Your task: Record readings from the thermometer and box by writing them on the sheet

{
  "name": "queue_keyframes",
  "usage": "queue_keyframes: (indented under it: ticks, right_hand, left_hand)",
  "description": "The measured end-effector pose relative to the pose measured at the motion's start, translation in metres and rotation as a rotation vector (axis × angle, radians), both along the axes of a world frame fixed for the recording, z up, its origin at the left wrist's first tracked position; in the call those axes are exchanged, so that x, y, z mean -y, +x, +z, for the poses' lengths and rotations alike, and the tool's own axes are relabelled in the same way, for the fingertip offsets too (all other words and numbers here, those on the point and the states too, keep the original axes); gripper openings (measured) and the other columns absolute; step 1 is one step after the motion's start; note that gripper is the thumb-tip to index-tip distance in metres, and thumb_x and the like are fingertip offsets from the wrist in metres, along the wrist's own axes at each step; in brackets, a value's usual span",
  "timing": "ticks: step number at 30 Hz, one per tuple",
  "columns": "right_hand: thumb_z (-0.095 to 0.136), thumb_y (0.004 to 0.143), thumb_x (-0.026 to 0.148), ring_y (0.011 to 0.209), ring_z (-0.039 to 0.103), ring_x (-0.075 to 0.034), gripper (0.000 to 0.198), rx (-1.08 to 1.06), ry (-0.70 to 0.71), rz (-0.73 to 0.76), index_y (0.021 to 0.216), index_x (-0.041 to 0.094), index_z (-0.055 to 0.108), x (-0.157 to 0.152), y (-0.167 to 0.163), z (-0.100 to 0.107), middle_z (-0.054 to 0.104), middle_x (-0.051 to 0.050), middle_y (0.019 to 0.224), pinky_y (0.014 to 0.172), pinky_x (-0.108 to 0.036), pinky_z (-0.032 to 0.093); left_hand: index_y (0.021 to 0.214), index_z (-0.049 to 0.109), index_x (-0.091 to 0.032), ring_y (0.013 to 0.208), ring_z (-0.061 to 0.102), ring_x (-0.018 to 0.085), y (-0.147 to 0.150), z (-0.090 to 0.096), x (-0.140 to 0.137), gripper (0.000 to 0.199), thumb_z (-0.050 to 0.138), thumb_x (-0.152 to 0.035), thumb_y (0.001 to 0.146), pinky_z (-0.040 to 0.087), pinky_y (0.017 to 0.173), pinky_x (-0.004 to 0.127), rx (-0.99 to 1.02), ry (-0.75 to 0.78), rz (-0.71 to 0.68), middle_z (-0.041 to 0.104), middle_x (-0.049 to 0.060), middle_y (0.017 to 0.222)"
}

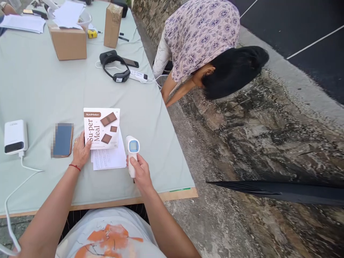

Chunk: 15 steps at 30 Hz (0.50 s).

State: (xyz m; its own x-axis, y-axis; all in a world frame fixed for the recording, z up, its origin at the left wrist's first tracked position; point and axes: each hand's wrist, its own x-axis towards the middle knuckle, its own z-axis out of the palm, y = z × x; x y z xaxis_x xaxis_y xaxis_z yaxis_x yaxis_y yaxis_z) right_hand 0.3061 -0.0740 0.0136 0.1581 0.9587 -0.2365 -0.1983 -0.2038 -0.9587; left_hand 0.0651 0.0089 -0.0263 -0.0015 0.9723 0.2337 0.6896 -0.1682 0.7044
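My left hand (pixel 81 150) grips the lower left edge of a white and brown box (pixel 104 138) printed "NutriMotion Su-per Meal", its thumb at the front corner. Part of the box covers some white sheets with writing (pixel 110 160) on the table. To the right of the sheets, my right hand (pixel 141 172) is wrapped around the handle of a white infrared thermometer (pixel 131 163), its blue-framed display facing up. Left of my left hand lies a dark blue phone (pixel 63 139), blurred along one edge.
A white power bank (pixel 16 134) with a cable sits at the left. Farther back are a black headset (pixel 120 76), a dark phone (pixel 130 62), an upright carton (pixel 113 25) and an open cardboard box (pixel 68 43). Beyond the table's right edge (pixel 177 147), a person (pixel 201 36) bends down.
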Motion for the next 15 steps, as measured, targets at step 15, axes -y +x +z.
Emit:
queue_keyframes:
  ticks: [15]
  right_hand:
    - [0.070,0.066,0.059,0.081,0.058,-0.021,0.069,0.584,-0.070,-0.295,0.120,0.017,0.062,-0.036,0.055,-0.064,0.067,-0.004,0.091,0.077,-0.036,0.046]
  left_hand:
    - [0.148,0.044,-0.017,0.117,0.057,0.036,-0.002,-0.004,0.000,0.082,0.033,-0.076,0.092,0.045,0.099,0.053,0.034,-0.042,0.032,0.063,0.017,0.128]
